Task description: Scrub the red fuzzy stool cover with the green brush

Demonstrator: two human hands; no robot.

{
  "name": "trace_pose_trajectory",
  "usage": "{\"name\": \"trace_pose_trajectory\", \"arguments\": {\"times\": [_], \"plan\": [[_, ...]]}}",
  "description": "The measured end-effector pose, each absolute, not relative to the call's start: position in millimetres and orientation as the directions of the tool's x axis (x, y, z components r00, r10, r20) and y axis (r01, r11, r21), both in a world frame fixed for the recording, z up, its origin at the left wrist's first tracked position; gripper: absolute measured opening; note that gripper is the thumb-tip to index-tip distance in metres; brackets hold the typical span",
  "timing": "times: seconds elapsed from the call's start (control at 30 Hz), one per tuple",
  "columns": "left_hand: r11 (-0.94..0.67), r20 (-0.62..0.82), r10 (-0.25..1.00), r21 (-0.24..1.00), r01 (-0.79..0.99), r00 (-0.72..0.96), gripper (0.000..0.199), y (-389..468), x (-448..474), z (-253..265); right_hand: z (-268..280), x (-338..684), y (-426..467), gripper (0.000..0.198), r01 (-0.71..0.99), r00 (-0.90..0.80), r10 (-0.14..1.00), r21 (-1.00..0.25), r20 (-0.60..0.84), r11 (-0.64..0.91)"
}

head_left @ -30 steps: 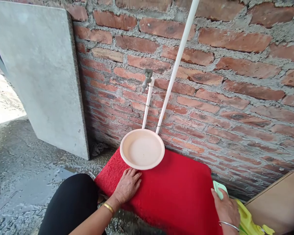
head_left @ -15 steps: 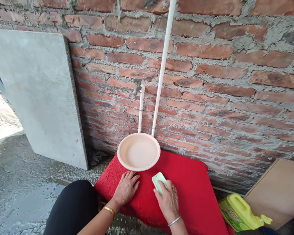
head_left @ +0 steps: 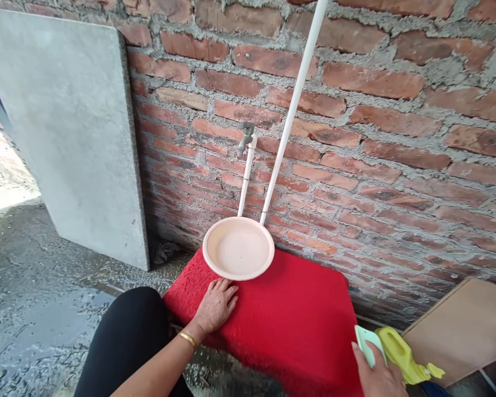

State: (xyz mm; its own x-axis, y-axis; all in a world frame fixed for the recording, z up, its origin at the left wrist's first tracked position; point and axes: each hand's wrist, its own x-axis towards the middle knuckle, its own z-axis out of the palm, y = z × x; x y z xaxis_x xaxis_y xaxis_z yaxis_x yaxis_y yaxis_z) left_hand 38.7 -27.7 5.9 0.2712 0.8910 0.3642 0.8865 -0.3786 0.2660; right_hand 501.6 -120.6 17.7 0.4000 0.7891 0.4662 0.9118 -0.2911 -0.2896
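My left hand [head_left: 215, 305] lies flat on the red cloth [head_left: 301, 303], fingers stretched out just below the rim of the pale pink basin [head_left: 242, 251]. The basin stands on the far left part of the cloth. At the lower right, past the cloth's right edge, my right hand [head_left: 380, 375] grips a light-green scrub brush [head_left: 368, 343] with a small hole near its end. The underside of the brush is hidden. Part of my right hand is cut off by the bottom of the view.
Behind the cloth rises a brick wall with a tap [head_left: 246, 137] and white pipes [head_left: 291, 116]. A grey slab [head_left: 70, 132] leans at left above wet floor. At right are a yellow jug [head_left: 400, 353], partly behind my right hand, and cardboard [head_left: 467, 331].
My right hand has moved right with the brush, from the middle of the cloth to beside the yellow jug. My left hand stays on the cloth. The view has shifted slightly.
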Motion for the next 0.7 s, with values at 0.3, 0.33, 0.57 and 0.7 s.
{"name": "trace_pose_trajectory", "arguments": {"times": [0.3,0.33,0.57,0.7], "plan": [[-0.388,0.387,0.882,0.280,0.878,0.267,0.025,-27.4,37.8,4.3,26.2,274.0,-85.3,0.031,0.966,-0.061,0.942,-0.217,0.331,0.139],[-0.392,0.390,0.881,0.283,0.875,0.268,0.025,-27.3,37.7,4.0,25.8,259.6,-85.1,0.031,0.965,-0.097,0.944,-0.202,0.315,0.167],[-0.377,0.352,0.896,0.279,0.883,0.271,0.026,-27.4,38.1,7.0,18.1,292.7,-86.4,0.033,0.985,-0.070,0.948,-0.129,0.310,0.114],[-0.370,0.337,0.902,0.283,0.885,0.269,0.027,-28.0,38.7,9.6,13.9,381.9,-100.2,0.051,0.985,0.106,0.912,-0.167,0.396,-0.042]]}}
